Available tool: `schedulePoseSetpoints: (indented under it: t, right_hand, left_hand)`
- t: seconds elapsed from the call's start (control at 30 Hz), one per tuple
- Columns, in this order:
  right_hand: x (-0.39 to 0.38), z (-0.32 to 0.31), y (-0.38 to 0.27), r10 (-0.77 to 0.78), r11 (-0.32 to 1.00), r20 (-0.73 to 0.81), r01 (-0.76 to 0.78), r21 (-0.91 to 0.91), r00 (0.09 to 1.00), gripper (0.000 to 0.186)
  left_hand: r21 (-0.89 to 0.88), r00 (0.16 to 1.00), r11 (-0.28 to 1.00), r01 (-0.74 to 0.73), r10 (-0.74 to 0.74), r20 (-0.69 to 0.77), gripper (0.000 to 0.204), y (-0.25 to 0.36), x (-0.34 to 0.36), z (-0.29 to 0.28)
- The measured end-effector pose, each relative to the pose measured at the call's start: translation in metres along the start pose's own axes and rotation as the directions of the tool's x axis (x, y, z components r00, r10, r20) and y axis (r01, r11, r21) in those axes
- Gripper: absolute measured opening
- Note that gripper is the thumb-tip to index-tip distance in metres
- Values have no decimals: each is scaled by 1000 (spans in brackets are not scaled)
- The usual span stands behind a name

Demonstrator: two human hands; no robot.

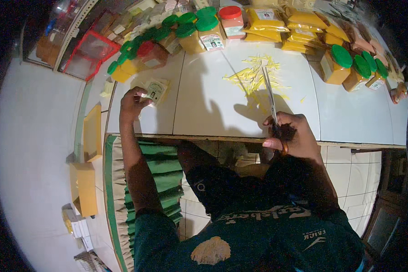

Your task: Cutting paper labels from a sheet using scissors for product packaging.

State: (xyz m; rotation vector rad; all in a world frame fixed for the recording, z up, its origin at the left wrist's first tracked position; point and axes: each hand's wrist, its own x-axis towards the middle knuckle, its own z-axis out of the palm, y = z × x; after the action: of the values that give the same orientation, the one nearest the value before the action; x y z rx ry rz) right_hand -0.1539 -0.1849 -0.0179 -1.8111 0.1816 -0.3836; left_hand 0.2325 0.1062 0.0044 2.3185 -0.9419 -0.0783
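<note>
At the left of the white tiled table, my left hand [133,102] has its fingers and thumb closed on the near edge of a small stack of printed paper labels [157,90]. The stack is pale with a dark picture and rests on or just above the tabletop. My right hand [294,131] is at the table's front edge, with its fingers in the handles of a pair of scissors [269,93]. The long metal blades point away from me, over a scatter of thin yellow and white paper strips [254,77]. No paper shows between the blades.
Jars with green lids [207,34] line the back left, beside a red-lidded jar [231,21]. Yellow powder packets [264,25] are piled at the back, with more green-lidded jars [337,65] at right. A red-framed box [90,54] and yellow cartons [83,188] are left. Green cloth [161,167] hangs below the table.
</note>
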Motion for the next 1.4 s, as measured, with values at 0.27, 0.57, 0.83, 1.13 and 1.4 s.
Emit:
schedulePoseSetpoints:
  t: [0.27,0.57,0.83,1.13,1.4]
  right_hand:
    - [2,0,-2,-49,999,-1,49,-3,999,34]
    - [1,1,5,-5,996,-23,7,93,1000,38]
    - [-11,8,-11,192,921,-130,-133,367,973,47]
    - [-44,14,-12,32,996,-64,-37,-79,997,39]
    - [-70,33,-6,152,969,-208,-104,224,966,41]
  left_hand:
    - [-148,960,958,244,-261,-104,36,14,2,2]
    - [140,975,990,8,23,-222,17,4,-3,-6]
    - [-648,894,757,-90,-226,-388,18,157,-66,52]
    - [-882,985,463,83,-173,2,28,212,-117,89]
    - [-904,986,427,21,-157,-51,28,209,-125,96]
